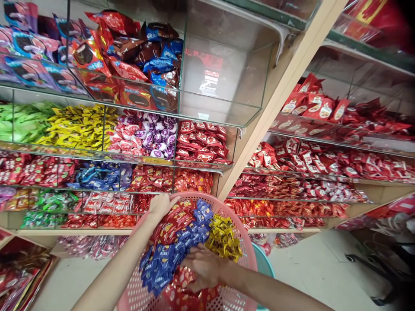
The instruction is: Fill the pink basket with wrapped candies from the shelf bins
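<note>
A pink perforated plastic basket (248,242) is in front of me at the bottom centre, tilted so that I look down into it. Wrapped candies lie in it in colour groups: dark red candies (177,216), blue candies (162,259), yellow candies (225,237) and brighter red candies (184,278). My left hand (161,206) is closed over the basket's far left rim. Inside the basket, my right hand (204,265) rests on the candies where blue meets red. Its fingers and thumb are apart, and the fingertips are partly hidden among the wrappers.
Glass-fronted shelves (223,103) full of wrapped sweets rise ahead, divided by a wooden post (275,90). More red packets (320,101) fill the right shelves. Beneath the basket shows a turquoise container (264,263). A black wheeled base (372,268) stands on the floor at right.
</note>
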Motion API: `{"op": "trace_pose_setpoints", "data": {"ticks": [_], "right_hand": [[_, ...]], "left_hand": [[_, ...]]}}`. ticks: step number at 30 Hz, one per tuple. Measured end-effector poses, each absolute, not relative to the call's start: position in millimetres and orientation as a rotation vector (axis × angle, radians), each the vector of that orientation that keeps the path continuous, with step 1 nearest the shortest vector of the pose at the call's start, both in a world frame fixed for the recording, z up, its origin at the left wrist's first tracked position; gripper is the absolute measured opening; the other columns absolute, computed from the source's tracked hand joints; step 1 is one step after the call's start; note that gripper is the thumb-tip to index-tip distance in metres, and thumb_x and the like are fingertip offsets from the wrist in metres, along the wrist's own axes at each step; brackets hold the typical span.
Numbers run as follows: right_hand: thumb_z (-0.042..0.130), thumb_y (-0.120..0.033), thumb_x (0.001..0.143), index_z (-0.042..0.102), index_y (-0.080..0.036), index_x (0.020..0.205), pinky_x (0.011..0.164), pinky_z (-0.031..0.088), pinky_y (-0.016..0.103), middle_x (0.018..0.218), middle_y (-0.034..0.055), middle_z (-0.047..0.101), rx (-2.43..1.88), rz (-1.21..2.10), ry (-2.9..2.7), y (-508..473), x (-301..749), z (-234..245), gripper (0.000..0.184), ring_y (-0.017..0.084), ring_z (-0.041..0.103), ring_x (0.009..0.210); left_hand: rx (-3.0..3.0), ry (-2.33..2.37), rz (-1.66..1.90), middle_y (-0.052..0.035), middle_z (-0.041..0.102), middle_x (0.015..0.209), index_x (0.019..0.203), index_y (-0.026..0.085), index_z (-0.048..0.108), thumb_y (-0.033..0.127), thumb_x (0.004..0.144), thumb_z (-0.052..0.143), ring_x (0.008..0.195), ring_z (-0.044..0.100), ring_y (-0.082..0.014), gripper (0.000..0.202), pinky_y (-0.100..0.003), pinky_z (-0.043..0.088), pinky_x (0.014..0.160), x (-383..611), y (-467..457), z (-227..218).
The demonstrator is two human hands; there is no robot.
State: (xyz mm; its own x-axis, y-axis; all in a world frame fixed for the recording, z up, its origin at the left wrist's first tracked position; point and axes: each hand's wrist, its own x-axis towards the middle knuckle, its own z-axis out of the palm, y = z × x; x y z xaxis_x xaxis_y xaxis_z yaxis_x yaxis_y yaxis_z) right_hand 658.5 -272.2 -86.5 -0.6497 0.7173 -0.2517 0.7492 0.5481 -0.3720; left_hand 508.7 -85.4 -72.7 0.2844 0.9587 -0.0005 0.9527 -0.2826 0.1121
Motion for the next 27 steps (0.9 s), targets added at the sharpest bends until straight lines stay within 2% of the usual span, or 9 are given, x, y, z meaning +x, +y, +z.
{"op": "trace_pose_setpoints", "data": {"ticks": [9, 15, 20, 24, 27], "right_hand": [[0.054, -0.045, 0.078, 0.054, -0.021, 0.106, 0.085, 0.036, 0.033, 0.097, 0.0058, 0.064, 1.091, -0.321, 2.844, -271.1, 651.5, -108.5, 0.037, 0.021, 0.054, 0.091], [0.05, -0.05, 0.081, 0.053, -0.02, 0.109, 0.088, 0.034, 0.033, 0.099, 0.006, 0.064, 1.049, -0.207, 2.925, -274.4, 648.1, -113.3, 0.04, 0.021, 0.052, 0.096], [0.043, -0.058, 0.082, 0.058, -0.018, 0.09, 0.081, 0.037, 0.032, 0.086, 0.0062, 0.065, 1.064, -0.141, 2.947, -270.0, 644.7, -86.7, 0.044, 0.019, 0.054, 0.083], [0.037, -0.051, 0.088, 0.057, -0.018, 0.076, 0.07, 0.039, 0.026, 0.074, 0.0031, 0.063, 1.385, -0.288, 3.024, -234.4, 647.7, -54.8, 0.04, 0.014, 0.054, 0.071], [0.046, -0.041, 0.087, 0.058, -0.018, 0.072, 0.066, 0.039, 0.023, 0.072, 0.0012, 0.063, 1.972, -0.701, 2.944, -185.4, 654.2, -43.1, 0.03, 0.012, 0.056, 0.068]], "left_hand": [[2.469, 1.808, 0.142, -0.0193, 0.067, 0.087, 0.088, 0.011, 0.067, 0.067, 0.081, 0.019, 0.086, 0.063, -0.0311, 0.074, -0.037, 0.047, 0.071, 507.3, -83.8, -73.9], [2.456, 1.807, 0.146, -0.019, 0.067, 0.087, 0.088, 0.011, 0.067, 0.067, 0.081, 0.02, 0.086, 0.063, -0.0313, 0.074, -0.038, 0.047, 0.071, 507.3, -84.0, -74.9], [2.439, 1.829, 0.133, -0.0185, 0.067, 0.087, 0.089, 0.01, 0.067, 0.066, 0.08, 0.025, 0.087, 0.063, -0.03, 0.07, -0.036, 0.047, 0.073, 507.5, -84.4, -75.3], [2.446, 1.828, 0.13, -0.0195, 0.067, 0.089, 0.091, 0.01, 0.066, 0.065, 0.081, 0.024, 0.088, 0.063, -0.0302, 0.07, -0.037, 0.047, 0.073, 507.8, -85.3, -74.8], [2.442, 1.824, 0.131, -0.0193, 0.067, 0.089, 0.09, 0.01, 0.066, 0.065, 0.082, 0.021, 0.088, 0.063, -0.0303, 0.072, -0.037, 0.048, 0.073, 507.8, -85.7, -74.6]]}}
